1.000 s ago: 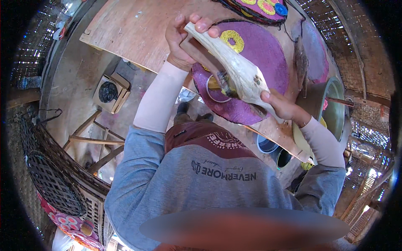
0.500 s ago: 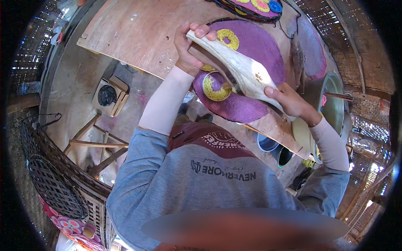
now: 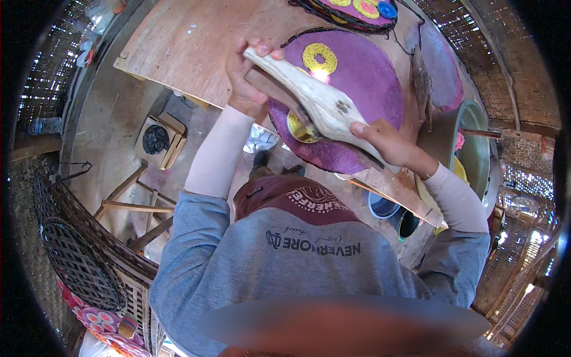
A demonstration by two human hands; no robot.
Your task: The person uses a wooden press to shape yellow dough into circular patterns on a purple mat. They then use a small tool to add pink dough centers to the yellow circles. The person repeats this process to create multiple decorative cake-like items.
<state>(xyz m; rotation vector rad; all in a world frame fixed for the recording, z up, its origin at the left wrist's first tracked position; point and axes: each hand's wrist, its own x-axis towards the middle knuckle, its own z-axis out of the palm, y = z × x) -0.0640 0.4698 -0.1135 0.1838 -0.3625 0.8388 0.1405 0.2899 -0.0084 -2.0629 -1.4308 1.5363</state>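
Note:
Both my hands hold a long, pale piece of wood (image 3: 330,107) with a dark knot and a flat underside, tilted above the table. My left hand (image 3: 248,77) is wrapped round its narrow far-left end. My right hand (image 3: 395,143) grips the near-right end, thumb on top. Beneath it lies a round purple sheet (image 3: 375,77), partly hidden by the wood, its near edge reaching past the table edge. On the sheet are a yellow ring (image 3: 320,58) and a second yellow piece (image 3: 302,128), mostly covered by the wood.
The wooden table (image 3: 190,50) spans the far side. Another decorated purple piece (image 3: 351,13) lies at the back. A green tub (image 3: 470,128) stands at the right. Buckets (image 3: 383,205) are under the table edge. A cardboard box (image 3: 160,143) and woven baskets (image 3: 80,262) are at the left.
Both hands have shifted left with the piece of wood. More of the sheet's far right shows, and the wood now covers more of the nearer yellow piece.

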